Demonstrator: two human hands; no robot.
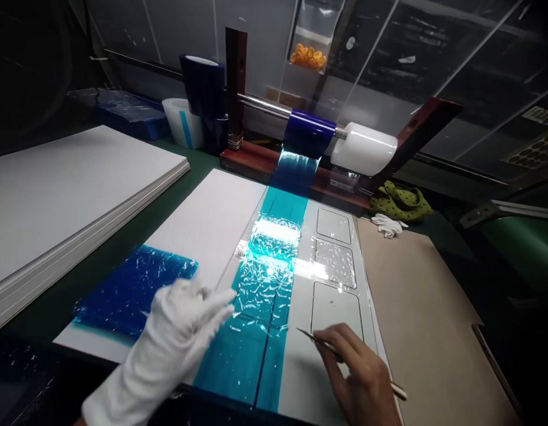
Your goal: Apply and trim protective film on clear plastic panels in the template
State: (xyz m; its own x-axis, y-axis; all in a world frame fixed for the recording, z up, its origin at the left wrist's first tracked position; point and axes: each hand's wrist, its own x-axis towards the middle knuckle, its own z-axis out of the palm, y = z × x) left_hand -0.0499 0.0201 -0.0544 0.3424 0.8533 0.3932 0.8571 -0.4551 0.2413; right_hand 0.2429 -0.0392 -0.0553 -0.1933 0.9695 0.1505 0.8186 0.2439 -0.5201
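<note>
My left hand (180, 319), in a white glove, is over the left edge of a strip of blue film (242, 355). Its fingers are stretched to the right, slightly blurred, and nothing shows in them. In my bare right hand (356, 367) is a slim pointed tool (398, 390), its tip just right of the strip. Beneath lies a pale sheet (300, 361) with dark-outlined rounded panels; the film covers part of it and is wrinkled in the middle. The strip runs up to a blue film roll (312, 123) on a metal rod.
Dark blue film sheets (123, 290) lie at left, beside a stack of white boards (79, 195). A brown board (411, 296) is at right. Behind are a wooden roll stand (251, 157), a white roll (365, 148), more rolls (203, 89), a green perforated shoe (400, 201) and a white glove (388, 225).
</note>
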